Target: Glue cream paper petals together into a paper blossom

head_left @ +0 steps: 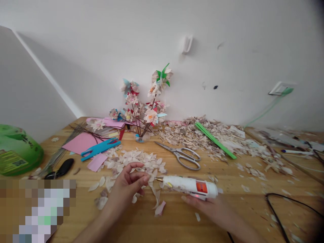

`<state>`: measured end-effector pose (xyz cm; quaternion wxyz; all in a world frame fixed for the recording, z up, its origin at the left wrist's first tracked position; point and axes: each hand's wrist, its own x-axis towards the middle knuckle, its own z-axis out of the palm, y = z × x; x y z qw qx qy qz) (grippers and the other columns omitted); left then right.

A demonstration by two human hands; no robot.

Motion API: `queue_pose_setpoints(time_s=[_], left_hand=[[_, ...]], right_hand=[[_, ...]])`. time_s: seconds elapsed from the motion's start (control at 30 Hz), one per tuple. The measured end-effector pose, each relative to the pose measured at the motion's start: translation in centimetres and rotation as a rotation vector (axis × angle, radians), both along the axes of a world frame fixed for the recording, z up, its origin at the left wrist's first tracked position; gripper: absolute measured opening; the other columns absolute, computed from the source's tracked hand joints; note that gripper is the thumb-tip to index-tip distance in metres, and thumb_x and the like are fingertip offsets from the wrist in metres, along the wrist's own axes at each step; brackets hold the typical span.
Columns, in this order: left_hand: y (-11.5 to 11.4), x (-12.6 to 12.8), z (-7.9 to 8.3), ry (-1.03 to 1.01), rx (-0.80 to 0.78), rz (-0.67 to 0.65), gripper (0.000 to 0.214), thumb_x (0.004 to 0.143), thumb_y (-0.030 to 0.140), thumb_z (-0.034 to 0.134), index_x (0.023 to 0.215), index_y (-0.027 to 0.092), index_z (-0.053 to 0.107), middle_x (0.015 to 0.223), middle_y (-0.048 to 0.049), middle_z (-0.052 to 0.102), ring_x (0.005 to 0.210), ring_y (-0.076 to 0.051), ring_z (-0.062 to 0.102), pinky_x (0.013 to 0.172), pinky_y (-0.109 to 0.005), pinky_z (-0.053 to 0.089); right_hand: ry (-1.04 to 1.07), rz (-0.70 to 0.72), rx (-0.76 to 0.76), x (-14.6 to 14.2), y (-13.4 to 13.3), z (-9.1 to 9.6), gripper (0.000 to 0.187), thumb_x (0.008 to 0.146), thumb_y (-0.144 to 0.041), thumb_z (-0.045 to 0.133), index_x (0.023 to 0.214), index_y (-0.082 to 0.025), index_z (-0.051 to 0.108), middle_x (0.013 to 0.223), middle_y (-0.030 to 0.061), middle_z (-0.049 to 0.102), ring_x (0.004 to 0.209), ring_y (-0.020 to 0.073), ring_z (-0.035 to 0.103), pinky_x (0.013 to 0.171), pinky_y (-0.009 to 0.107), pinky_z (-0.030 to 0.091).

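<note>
My right hand grips a white glue gun with a red label, held level, nozzle pointing left. My left hand is curled in a pinch on a pale paper petal right at the nozzle tip. A pile of loose pale petals lies on the wooden table just beyond my left hand. More petals lie under and beside both hands.
Steel scissors lie behind the glue gun. A small vase of paper flowers stands by the wall. Pink paper, a blue tool, green strip, paper scraps, black cable and a green bag surround them.
</note>
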<state>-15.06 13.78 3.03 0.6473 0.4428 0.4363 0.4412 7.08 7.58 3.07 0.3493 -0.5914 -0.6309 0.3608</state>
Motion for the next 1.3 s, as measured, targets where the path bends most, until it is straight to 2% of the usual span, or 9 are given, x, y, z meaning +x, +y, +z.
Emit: queue_pose_setpoints(time_s=[0.13, 0.27, 0.47, 0.73, 0.8, 0.87, 1.0, 1.13, 1.3], left_hand=[[0.1, -0.1, -0.1, -0.014, 0.002, -0.017, 0.045, 0.058, 0.028, 0.074, 0.093, 0.019, 0.047, 0.057, 0.0054, 0.06, 0.052, -0.008, 0.053, 0.041, -0.016, 0.042], [0.2, -0.1, -0.2, -0.022, -0.005, -0.005, 0.048, 0.057, 0.029, 0.075, 0.094, 0.019, 0.047, 0.058, 0.0055, 0.06, 0.052, -0.008, 0.053, 0.041, -0.016, 0.043], [0.5, -0.1, -0.7, -0.046, -0.026, 0.0, 0.049, 0.053, 0.03, 0.077, 0.092, 0.019, 0.049, 0.054, 0.0065, 0.058, 0.051, -0.009, 0.054, 0.038, -0.016, 0.042], [1.0, -0.4, -1.3, -0.113, -0.159, -0.024, 0.049, 0.053, 0.029, 0.078, 0.093, 0.019, 0.051, 0.056, 0.0064, 0.059, 0.035, -0.004, 0.047, 0.034, -0.014, 0.038], [0.9, -0.4, -1.1, -0.134, -0.155, -0.014, 0.046, 0.054, 0.027, 0.077, 0.092, 0.019, 0.052, 0.057, 0.0058, 0.06, 0.038, -0.004, 0.05, 0.036, -0.014, 0.04], [0.8, -0.3, -1.0, -0.145, -0.153, -0.007, 0.046, 0.054, 0.026, 0.078, 0.091, 0.019, 0.052, 0.058, 0.0051, 0.06, 0.042, -0.005, 0.052, 0.038, -0.014, 0.042], [0.9, -0.4, -0.7, -0.139, -0.147, 0.001, 0.048, 0.054, 0.026, 0.078, 0.093, 0.018, 0.052, 0.059, 0.0049, 0.06, 0.043, -0.005, 0.051, 0.039, -0.014, 0.043], [1.0, -0.6, -0.7, -0.152, -0.077, 0.005, 0.044, 0.057, 0.024, 0.076, 0.092, 0.018, 0.051, 0.059, 0.0054, 0.058, 0.049, -0.005, 0.053, 0.04, -0.013, 0.042], [1.3, -0.7, -1.0, -0.153, -0.036, 0.022, 0.043, 0.057, 0.023, 0.075, 0.091, 0.018, 0.051, 0.061, 0.0046, 0.06, 0.053, -0.007, 0.055, 0.042, -0.013, 0.044]], right_hand=[[-0.029, 0.025, -0.001, -0.2, 0.1, 0.4, 0.025, 0.074, -0.042, 0.059, 0.086, -0.021, 0.066, 0.08, 0.0021, 0.071, 0.08, 0.0237, 0.066, 0.075, 0.032, 0.053], [-0.03, 0.044, 0.03, 0.5, 0.9, 0.4, 0.026, 0.075, -0.039, 0.056, 0.091, -0.021, 0.068, 0.09, 0.0017, 0.072, 0.087, 0.0249, 0.065, 0.08, 0.032, 0.051], [-0.062, 0.025, -0.08, 4.0, 2.5, -1.4, 0.041, 0.072, -0.045, 0.06, 0.102, -0.017, 0.065, 0.107, 0.0068, 0.067, 0.097, 0.0282, 0.061, 0.089, 0.04, 0.046], [-0.063, 0.039, -0.171, 5.9, 3.6, -3.1, 0.04, 0.061, -0.044, 0.069, 0.091, -0.017, 0.068, 0.097, 0.0067, 0.07, 0.091, 0.0299, 0.063, 0.084, 0.041, 0.048], [-0.086, 0.068, -0.159, 6.2, 3.7, -3.1, 0.04, 0.06, -0.044, 0.071, 0.09, -0.017, 0.067, 0.095, 0.0067, 0.07, 0.091, 0.0302, 0.062, 0.085, 0.042, 0.048], [-0.11, 0.076, -0.134, 6.9, 3.5, -2.8, 0.05, 0.058, -0.043, 0.072, 0.102, -0.019, 0.063, 0.099, 0.006, 0.069, 0.092, 0.0298, 0.061, 0.084, 0.042, 0.048], [-0.11, -0.099, 0.108, 8.6, 2.3, -0.7, 0.078, 0.057, -0.043, 0.074, 0.125, -0.026, 0.041, 0.112, 0.0081, 0.06, 0.102, 0.029, 0.056, 0.087, 0.045, 0.045], [-0.1, -0.23, 0.437, 7.7, 0.5, 1.8, 0.059, 0.067, -0.043, 0.067, 0.119, -0.033, 0.04, 0.115, 0.0047, 0.054, 0.11, 0.0256, 0.049, 0.095, 0.044, 0.038], [-0.297, 0.025, 0.442, 1.5, -0.5, 2.8, 0.018, 0.08, -0.034, 0.056, 0.096, -0.027, 0.053, 0.095, 0.0036, 0.06, 0.089, 0.0204, 0.056, 0.079, 0.034, 0.046]])
